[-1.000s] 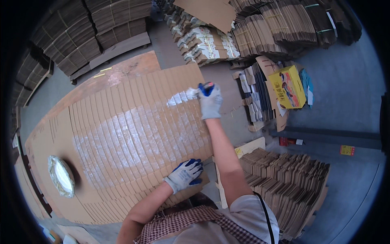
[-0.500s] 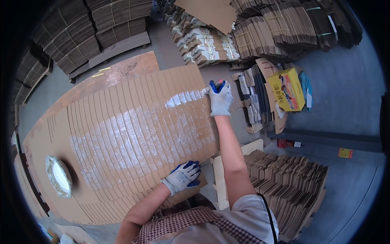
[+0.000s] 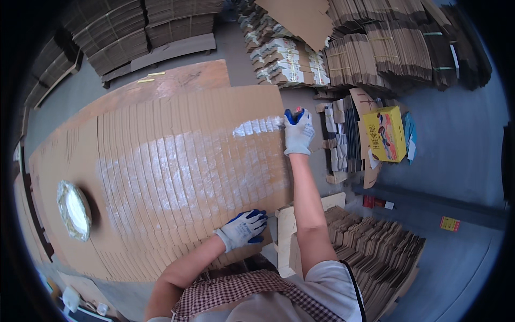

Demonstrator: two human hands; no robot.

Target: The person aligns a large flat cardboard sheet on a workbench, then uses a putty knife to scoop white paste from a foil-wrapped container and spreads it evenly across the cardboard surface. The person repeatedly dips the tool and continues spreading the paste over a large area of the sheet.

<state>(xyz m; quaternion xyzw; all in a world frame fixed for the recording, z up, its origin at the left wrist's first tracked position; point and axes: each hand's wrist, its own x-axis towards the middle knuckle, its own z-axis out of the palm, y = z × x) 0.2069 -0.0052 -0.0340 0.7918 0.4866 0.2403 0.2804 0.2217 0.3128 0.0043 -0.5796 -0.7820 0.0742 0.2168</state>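
Overlapping brown cardboard sheets (image 3: 214, 209) lie fanned out before me, their edges forming a row of narrow strips. A wet, whitish glue-like film (image 3: 171, 172) covers their middle, with a thicker white streak (image 3: 258, 126) at the far right. My right hand (image 3: 299, 131), in a white and blue glove, is closed at the streak's right end around a brush-like tool, mostly hidden, with a red part showing. My left hand (image 3: 242, 231), gloved alike, lies with fingers extended on the sheets' near right edge. A plastic-lined bowl (image 3: 74, 210) of white liquid stands at the left.
Bundled cardboard stacks (image 3: 375, 48) stand at the back right, more (image 3: 112, 37) at the back left. A yellow box (image 3: 385, 134) rests right of my right hand. Another cardboard stack (image 3: 370, 257) sits on a pallet near my right elbow. A reddish board (image 3: 198, 78) shows behind the sheets.
The view has shifted a little, so most surroundings appear farther right. My right hand stays at the streak's right end; my left hand remains on the near edge.
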